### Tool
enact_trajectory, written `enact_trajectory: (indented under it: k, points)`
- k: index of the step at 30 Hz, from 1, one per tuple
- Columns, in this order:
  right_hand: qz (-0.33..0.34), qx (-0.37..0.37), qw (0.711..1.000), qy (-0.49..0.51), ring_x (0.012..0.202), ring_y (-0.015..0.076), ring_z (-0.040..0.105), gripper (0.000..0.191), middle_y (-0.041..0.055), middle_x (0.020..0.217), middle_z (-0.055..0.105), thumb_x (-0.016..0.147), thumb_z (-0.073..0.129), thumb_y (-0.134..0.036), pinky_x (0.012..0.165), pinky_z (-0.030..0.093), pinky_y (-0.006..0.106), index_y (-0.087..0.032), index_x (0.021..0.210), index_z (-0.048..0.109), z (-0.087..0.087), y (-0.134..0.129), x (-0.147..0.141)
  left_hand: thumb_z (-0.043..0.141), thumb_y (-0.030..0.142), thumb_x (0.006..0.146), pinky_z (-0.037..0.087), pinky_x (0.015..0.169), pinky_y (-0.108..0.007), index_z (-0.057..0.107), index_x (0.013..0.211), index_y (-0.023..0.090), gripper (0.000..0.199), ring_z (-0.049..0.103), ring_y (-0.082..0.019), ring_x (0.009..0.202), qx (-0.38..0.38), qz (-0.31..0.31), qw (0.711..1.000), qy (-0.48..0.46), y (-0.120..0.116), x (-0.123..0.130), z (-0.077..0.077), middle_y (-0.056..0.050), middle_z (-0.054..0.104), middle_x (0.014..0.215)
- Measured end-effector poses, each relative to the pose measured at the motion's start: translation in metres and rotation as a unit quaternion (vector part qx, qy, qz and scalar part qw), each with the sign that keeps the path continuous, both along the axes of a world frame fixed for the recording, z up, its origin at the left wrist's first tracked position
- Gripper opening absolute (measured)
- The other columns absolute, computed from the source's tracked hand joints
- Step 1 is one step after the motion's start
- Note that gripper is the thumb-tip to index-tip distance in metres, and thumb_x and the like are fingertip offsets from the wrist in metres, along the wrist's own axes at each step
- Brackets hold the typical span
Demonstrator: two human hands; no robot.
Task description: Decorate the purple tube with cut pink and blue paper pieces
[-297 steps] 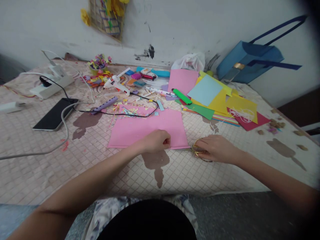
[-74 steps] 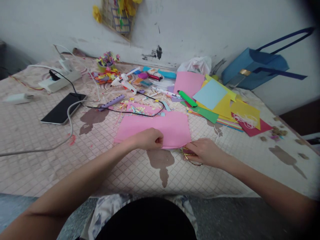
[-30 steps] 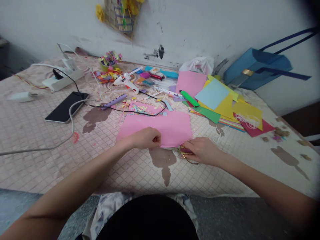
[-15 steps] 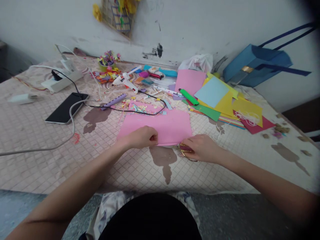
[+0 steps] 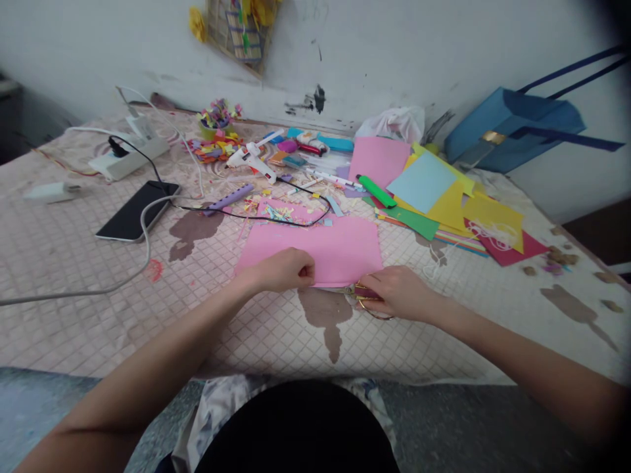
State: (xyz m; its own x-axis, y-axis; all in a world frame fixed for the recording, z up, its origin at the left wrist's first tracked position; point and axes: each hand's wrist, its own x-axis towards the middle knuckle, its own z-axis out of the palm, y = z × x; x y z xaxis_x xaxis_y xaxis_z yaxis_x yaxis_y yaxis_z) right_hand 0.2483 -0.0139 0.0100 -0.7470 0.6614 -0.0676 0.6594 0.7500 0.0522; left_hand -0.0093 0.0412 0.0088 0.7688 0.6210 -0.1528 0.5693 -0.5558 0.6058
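A pink sheet of paper (image 5: 335, 246) lies flat on the table in front of me. My left hand (image 5: 288, 269) is closed at the sheet's near edge, its fingertips curled down and pinching the paper there. At the near right corner my right hand (image 5: 401, 292) is closed around a pair of scissors (image 5: 365, 295) with gold-coloured handles. The blades run along the near edge toward my left hand and are mostly hidden, so I cannot tell how far apart they are.
Behind the sheet are paper scraps (image 5: 276, 211), a black cord and a white glue gun (image 5: 254, 161). Coloured papers (image 5: 424, 184) and a green marker (image 5: 376, 191) lie right, near a blue bag (image 5: 507, 131). A phone (image 5: 138, 211) and power strip (image 5: 128, 157) are left.
The whole view has shifted slightly, so things on the table appear a little further right. Both hands keep almost the same grip and place at the pink paper's near edge.
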Motion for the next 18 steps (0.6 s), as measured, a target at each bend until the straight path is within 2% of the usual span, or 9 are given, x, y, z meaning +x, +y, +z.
enact_trajectory:
  k: [6,18]
  points:
    - [0.001,0.006,1.0,-0.005,0.062,0.015,0.057,0.029,0.0026,0.07,0.064,0.085,0.045,-0.044,0.052,0.025,0.025,-0.017,0.086,0.056,-0.003,0.001,0.002,0.049,0.021,0.07,0.034,0.055,-0.021,0.059,0.07,0.014,0.012,0.051,-0.011,0.062,0.003,-0.004,1.0,0.001,0.001,-0.004,-0.001,-0.001,0.061,0.07]
    - [-0.012,-0.011,1.0,0.003,0.066,0.0166,0.057,0.025,0.0028,0.071,0.064,0.081,0.05,-0.041,0.053,0.027,0.025,-0.017,0.088,0.057,0.002,0.002,-0.009,0.049,0.022,0.071,0.035,0.056,-0.021,0.059,0.069,0.014,0.012,0.052,-0.011,0.062,-0.002,0.005,1.0,0.004,0.001,-0.01,-0.001,-0.001,0.061,0.069]
